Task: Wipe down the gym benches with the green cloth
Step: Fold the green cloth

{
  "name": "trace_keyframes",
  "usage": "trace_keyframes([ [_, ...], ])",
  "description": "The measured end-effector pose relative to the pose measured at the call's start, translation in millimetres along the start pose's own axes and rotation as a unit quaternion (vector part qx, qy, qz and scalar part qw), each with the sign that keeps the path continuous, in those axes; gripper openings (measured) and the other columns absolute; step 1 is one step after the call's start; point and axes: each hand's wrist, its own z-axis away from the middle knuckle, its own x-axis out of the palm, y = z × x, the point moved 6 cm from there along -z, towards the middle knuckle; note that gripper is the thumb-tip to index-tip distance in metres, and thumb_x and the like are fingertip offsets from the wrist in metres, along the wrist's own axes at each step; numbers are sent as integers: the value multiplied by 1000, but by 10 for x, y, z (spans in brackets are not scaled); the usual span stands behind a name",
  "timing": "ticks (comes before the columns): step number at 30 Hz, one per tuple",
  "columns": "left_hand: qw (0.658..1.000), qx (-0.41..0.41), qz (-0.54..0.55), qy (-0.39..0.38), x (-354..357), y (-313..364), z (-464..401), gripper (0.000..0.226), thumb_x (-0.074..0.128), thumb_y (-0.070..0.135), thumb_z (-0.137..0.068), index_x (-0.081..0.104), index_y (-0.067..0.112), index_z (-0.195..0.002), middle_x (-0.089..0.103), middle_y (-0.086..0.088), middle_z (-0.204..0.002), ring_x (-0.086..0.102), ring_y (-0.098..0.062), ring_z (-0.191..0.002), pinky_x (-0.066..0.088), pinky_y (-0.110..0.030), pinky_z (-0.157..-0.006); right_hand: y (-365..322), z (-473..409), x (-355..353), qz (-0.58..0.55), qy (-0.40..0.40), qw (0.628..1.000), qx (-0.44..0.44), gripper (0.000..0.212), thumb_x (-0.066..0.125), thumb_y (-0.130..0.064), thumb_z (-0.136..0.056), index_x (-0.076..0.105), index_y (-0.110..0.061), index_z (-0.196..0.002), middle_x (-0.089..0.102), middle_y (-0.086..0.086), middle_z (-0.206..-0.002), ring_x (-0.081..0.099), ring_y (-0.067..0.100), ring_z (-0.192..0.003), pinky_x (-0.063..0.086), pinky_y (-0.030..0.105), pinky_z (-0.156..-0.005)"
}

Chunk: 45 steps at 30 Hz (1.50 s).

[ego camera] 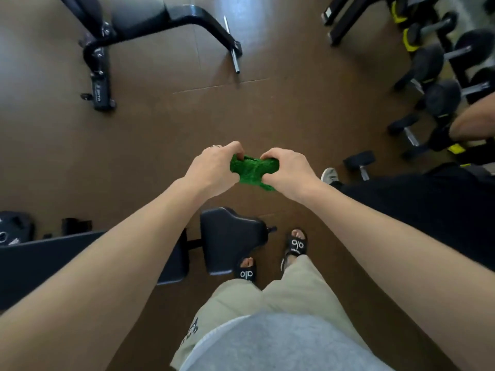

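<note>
A crumpled green cloth (253, 171) hangs in the air in front of me, above the brown floor. My left hand (214, 167) grips its left side and my right hand (290, 171) grips its right side, fingers curled into the fabric. Below my arms stands a black padded gym bench (230, 236), its seat pad by my feet and its long back pad running off to the left under my left forearm. A second bench (139, 14) with a black metal frame stands at the top left.
A rack of black dumbbells (439, 73) fills the right side, with one loose dumbbell (360, 162) on the floor. Another person in black trousers (428, 199) stands close at my right. Weight plates (13, 228) lie at the far left. My feet wear black slides.
</note>
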Motion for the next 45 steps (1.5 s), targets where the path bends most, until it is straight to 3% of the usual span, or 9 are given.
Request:
trace_keyframes([
  [10,991,-118,-16,65,-517,100,-1293,26,63,27,-93,62,32,-119,51,-4,-106,54,-30,-108,51,-48,-92,-66,-1667,-807,144,-91,975,-142,27,65,-27,-96,71,-20,-122,58,1,-103,59,23,-98,52,38,-88],
  [17,984,-153,-15,92,-1066,576,-2286,23,66,35,-95,65,30,-117,48,-3,-107,54,-27,-105,51,-46,-91,113,-2729,-1697,136,-126,972,-147,16,63,-30,-99,67,-18,-108,47,3,-102,56,26,-93,45,35,-81],
  [23,985,-144,52,82,-1467,764,-2914,16,67,31,-95,65,24,-109,56,4,-116,55,-20,-106,49,-41,-91,119,-3385,-2241,-1,-168,983,-70,19,72,-30,-92,69,-14,-101,64,0,-93,57,17,-85,42,31,-68],
  [27,968,-160,182,66,-1700,707,-3195,10,68,29,-96,64,22,-101,63,3,-94,56,-14,-75,43,-29,-63,126,-3710,-2446,-142,-179,974,-4,33,76,-32,-82,68,-10,-105,71,3,-100,64,19,-97,48,35,-88],
  [29,960,-154,225,70,-1816,676,-3320,12,69,31,-96,64,21,-100,62,4,-88,54,-14,-70,40,-27,-60,82,-3829,-2485,-196,-185,963,19,50,77,-41,-71,69,-15,-113,73,3,-113,68,23,-110,50,46,-104],
  [32,949,-155,261,83,-2023,565,-3555,20,69,32,-97,63,14,-105,61,2,-87,53,-13,-71,40,-27,-61,-32,-4092,-2526,-280,-188,940,54,78,80,-45,-60,61,-19,-131,67,2,-129,67,30,-117,52,50,-105],
  [36,933,-174,296,110,-2341,298,-3962,27,66,35,-99,61,10,-109,67,-5,-98,61,-17,-84,48,-32,-73,-323,-4538,-2582,-358,-178,914,70,30,67,-18,-95,61,-7,-122,72,13,-120,74,32,-103,57,53,-98],
  [40,900,-182,379,118,-2635,-126,-4569,26,63,36,-101,59,15,-115,69,-5,-114,69,-20,-103,57,-42,-96,-711,-5148,-2598,-387,-155,906,71,25,64,-21,-101,60,-9,-122,72,12,-121,75,28,-102,60,48,-92],
  [45,846,-190,490,93,-3136,-510,-5316,25,57,31,-105,54,16,-126,68,-5,-122,72,-18,-104,62,-33,-83,-1240,-5897,-2711,-418,-115,897,91,23,60,-16,-103,59,-10,-126,72,13,-122,75,29,-104,63,41,-76],
])
